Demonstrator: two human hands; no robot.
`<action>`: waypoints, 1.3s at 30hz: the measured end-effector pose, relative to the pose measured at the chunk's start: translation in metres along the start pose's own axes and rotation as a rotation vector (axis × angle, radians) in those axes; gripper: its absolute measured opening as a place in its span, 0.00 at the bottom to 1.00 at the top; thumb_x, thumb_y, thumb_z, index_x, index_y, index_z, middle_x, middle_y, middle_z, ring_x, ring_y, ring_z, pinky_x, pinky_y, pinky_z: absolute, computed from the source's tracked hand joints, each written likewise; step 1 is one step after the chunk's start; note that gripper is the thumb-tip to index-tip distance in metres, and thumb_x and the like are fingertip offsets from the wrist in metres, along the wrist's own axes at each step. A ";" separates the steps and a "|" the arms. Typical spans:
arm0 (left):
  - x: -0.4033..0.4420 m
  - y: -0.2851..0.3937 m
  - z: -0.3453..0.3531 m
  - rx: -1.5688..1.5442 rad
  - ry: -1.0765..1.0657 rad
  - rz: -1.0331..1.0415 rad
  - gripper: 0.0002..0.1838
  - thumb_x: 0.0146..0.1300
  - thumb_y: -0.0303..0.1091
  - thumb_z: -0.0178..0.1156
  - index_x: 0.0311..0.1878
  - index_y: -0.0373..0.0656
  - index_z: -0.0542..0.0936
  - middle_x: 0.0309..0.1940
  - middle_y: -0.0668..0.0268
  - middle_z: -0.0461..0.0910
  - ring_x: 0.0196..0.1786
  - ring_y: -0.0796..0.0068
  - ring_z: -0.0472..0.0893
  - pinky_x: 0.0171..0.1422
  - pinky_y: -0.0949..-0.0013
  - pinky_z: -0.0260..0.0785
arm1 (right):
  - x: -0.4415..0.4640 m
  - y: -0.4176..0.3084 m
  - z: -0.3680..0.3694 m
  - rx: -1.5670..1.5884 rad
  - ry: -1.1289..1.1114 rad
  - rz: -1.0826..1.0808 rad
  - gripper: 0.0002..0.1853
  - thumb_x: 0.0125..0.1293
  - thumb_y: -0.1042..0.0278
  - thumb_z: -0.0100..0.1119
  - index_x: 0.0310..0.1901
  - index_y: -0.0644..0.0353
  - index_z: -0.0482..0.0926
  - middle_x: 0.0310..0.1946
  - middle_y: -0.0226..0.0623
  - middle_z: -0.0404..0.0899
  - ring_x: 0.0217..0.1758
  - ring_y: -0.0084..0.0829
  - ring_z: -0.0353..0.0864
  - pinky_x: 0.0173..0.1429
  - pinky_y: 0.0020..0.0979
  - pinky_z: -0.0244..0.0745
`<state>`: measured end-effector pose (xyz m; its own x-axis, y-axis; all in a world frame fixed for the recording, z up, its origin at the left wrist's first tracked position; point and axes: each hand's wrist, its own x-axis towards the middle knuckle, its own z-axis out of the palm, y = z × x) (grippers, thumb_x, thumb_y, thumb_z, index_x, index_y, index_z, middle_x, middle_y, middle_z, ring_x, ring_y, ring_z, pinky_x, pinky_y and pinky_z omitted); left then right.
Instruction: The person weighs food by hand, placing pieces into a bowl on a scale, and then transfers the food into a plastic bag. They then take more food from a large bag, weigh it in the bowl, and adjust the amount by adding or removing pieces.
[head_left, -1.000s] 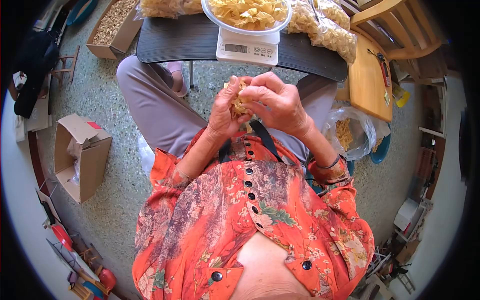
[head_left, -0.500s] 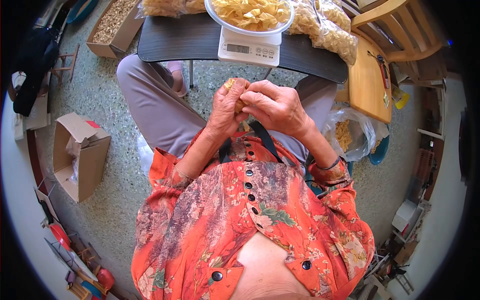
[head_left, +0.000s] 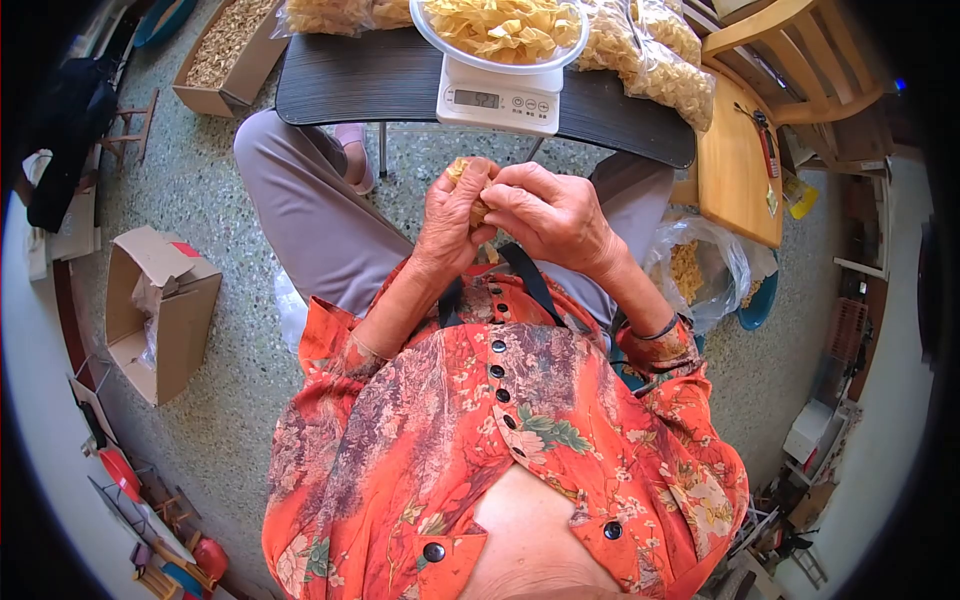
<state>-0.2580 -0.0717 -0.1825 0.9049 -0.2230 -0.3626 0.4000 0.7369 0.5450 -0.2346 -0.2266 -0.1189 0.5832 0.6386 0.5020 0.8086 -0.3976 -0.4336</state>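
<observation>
My left hand (head_left: pixel 448 218) is closed around some pale yellow dried flakes (head_left: pixel 458 169), which poke out above the thumb and between the fingers. Against it, my right hand (head_left: pixel 558 215) has thumb and fingers pinched together on the same small bunch; how much it grips is partly hidden. Both hands are held over my lap, just short of the dark table (head_left: pixel 350 80). Beyond them a white digital scale (head_left: pixel 500 105) stands at the table's near edge, bearing a clear plastic bowl (head_left: pixel 572 52) heaped with similar yellow flakes (head_left: pixel 500 30).
Filled clear bags (head_left: pixel 670 85) lie at the table's right end. A wooden chair (head_left: pixel 740 165) with pliers-like tools stands at right, above an open plastic bag (head_left: pixel 715 275) of yellow pieces. Cardboard boxes (head_left: pixel 185 325) sit on the floor at left.
Both hands keep almost the same place and grip, with only slight finger movement. The digits on the scale's display look different, though too blurred to read surely.
</observation>
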 end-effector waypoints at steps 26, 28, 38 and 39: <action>-0.003 -0.001 -0.003 0.073 -0.080 0.059 0.14 0.73 0.47 0.57 0.43 0.45 0.75 0.33 0.68 0.76 0.26 0.83 0.75 0.17 0.83 0.56 | 0.070 0.051 -0.062 -0.263 0.385 0.101 0.06 0.58 0.69 0.72 0.35 0.58 0.85 0.28 0.32 0.80 0.23 0.29 0.78 0.30 0.29 0.74; -0.004 -0.001 -0.003 0.072 -0.078 0.055 0.14 0.73 0.46 0.57 0.43 0.45 0.75 0.33 0.68 0.77 0.26 0.83 0.75 0.17 0.83 0.56 | 0.080 0.056 -0.065 -0.252 0.381 0.086 0.07 0.58 0.66 0.71 0.35 0.57 0.85 0.29 0.33 0.80 0.23 0.32 0.78 0.31 0.31 0.74; -0.005 -0.002 -0.005 0.061 -0.077 0.040 0.13 0.73 0.46 0.57 0.44 0.45 0.75 0.33 0.68 0.77 0.25 0.82 0.74 0.17 0.82 0.56 | 0.105 0.047 -0.065 -0.282 0.137 0.076 0.08 0.62 0.69 0.69 0.42 0.60 0.85 0.29 0.29 0.79 0.23 0.20 0.72 0.30 0.21 0.68; -0.006 -0.002 -0.005 0.071 -0.078 0.039 0.13 0.73 0.46 0.57 0.44 0.45 0.74 0.33 0.68 0.77 0.25 0.83 0.74 0.17 0.82 0.56 | 0.108 0.042 -0.069 -0.358 0.103 0.054 0.10 0.63 0.70 0.66 0.45 0.61 0.83 0.33 0.36 0.81 0.27 0.30 0.77 0.34 0.29 0.73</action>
<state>-0.2646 -0.0688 -0.1852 0.9274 -0.2459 -0.2818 0.3711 0.6998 0.6104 -0.1326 -0.2196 -0.0314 0.6161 0.5477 0.5661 0.7413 -0.6461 -0.1816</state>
